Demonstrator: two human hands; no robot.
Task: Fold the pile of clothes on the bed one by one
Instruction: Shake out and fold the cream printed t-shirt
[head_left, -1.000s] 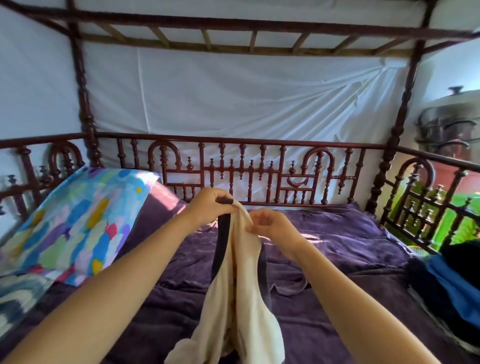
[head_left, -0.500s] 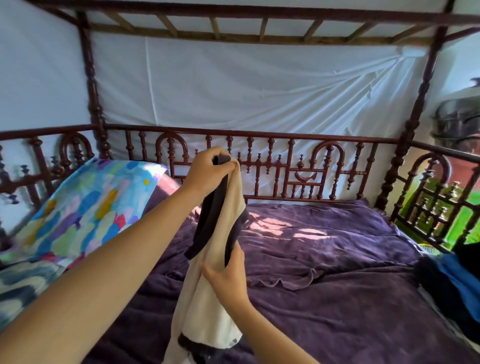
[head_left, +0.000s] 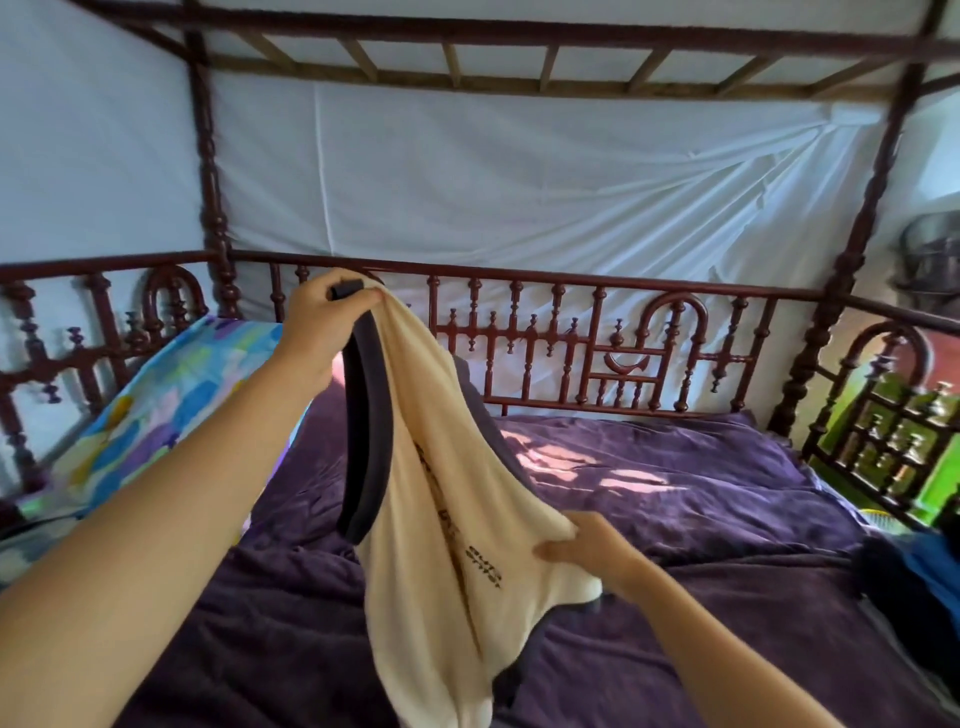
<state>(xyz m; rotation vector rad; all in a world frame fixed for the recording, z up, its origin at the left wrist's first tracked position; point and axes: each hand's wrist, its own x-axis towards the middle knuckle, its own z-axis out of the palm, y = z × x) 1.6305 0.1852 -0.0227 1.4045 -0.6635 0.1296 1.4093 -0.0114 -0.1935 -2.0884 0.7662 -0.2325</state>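
Note:
A cream garment (head_left: 436, 519) with dark trim and black lettering hangs in the air over the bed. My left hand (head_left: 324, 317) grips its top edge, with the dark band, up in front of the wooden rail. My right hand (head_left: 587, 545) holds the cloth lower down on its right side and draws it out sideways. The rest of the garment drops toward the purple bedcover (head_left: 675, 499). A pile of dark and blue clothes (head_left: 919, 577) lies at the bed's right edge.
A colourful patterned pillow (head_left: 171, 410) leans at the left end of the bed. A carved dark red wooden railing (head_left: 571, 343) and posts run round the bed. White sheets hang behind it.
My left hand has kept the garment's top raised. My right hand slid down from the top and out to the right, spreading the cloth and showing its lettering.

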